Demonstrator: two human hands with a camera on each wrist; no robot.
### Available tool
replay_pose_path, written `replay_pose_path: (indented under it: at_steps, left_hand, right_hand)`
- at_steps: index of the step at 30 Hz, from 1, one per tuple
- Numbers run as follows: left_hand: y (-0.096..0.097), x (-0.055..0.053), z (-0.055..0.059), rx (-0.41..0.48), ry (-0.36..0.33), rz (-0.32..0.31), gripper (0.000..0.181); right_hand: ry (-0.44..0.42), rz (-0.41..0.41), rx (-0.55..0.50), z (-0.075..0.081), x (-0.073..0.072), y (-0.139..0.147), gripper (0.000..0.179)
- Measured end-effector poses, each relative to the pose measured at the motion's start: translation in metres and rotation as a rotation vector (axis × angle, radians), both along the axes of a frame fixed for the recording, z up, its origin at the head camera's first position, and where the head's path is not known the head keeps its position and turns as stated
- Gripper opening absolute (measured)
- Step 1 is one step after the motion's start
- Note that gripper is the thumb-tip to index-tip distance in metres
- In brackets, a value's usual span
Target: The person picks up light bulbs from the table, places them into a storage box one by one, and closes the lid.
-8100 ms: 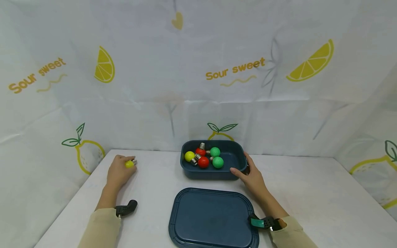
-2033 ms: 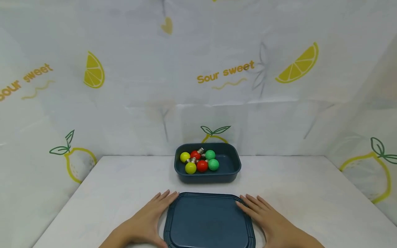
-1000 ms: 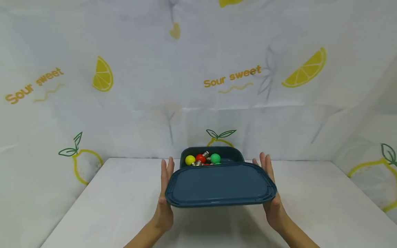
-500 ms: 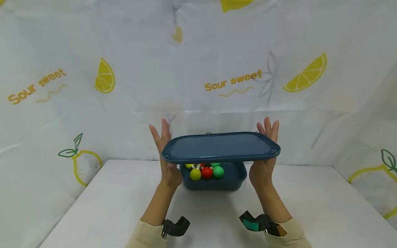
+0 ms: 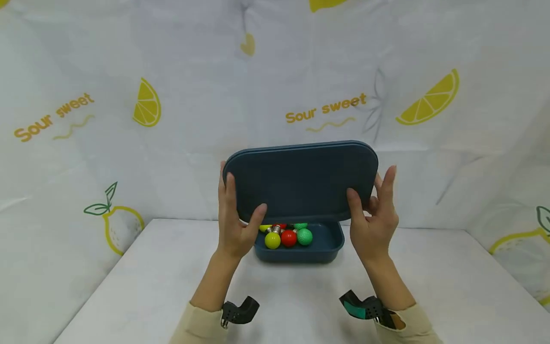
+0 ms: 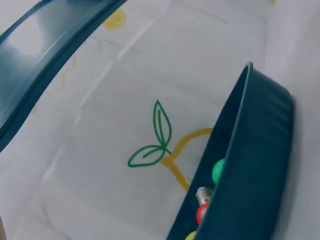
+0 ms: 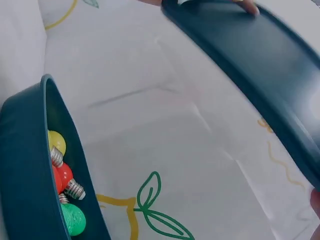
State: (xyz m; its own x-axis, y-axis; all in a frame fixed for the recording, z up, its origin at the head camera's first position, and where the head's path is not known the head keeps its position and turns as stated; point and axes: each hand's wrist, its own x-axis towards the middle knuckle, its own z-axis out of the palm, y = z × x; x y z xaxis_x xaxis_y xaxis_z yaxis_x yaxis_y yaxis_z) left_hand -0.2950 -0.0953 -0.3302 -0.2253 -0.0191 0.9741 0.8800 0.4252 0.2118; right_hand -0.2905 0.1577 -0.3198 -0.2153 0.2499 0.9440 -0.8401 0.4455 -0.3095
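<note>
Up in front of the back cloth, a dark blue lid (image 5: 301,184) is held tilted, its smooth face toward me. My left hand (image 5: 234,234) grips its left end, thumb on the near face. At the lower right end my right hand (image 5: 375,229) holds it, thumb in front and fingers partly hidden behind. Below and behind the lid stands a dark blue box (image 5: 296,257) on the table. Inside are light bulbs: yellow (image 5: 272,240), red (image 5: 289,238) and green (image 5: 304,237). The lid hides the box's far part. In both wrist views, lid (image 6: 50,55) and box (image 7: 25,165) are apart.
A white table (image 5: 172,272) spreads around the box. Behind it hangs a white cloth (image 5: 193,95) printed with lemons and lettering. A black wrist strap (image 5: 240,311) sits on the left wrist; one with a green patch (image 5: 356,308) is on the right.
A yellow bulb in my left hand went into the box. Both hands then took the lid off the table, raised it before the box and turned it, so its other face now shows.
</note>
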Motion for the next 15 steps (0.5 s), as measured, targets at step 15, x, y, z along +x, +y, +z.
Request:
replay_pose_path:
  at_steps: [15]
  left_hand:
    - [-0.003,-0.031,-0.059,-0.187,-0.749,0.245,0.065]
  right_hand:
    - [-0.562,-0.446,0.525,-0.061,-0.034,0.005,0.065]
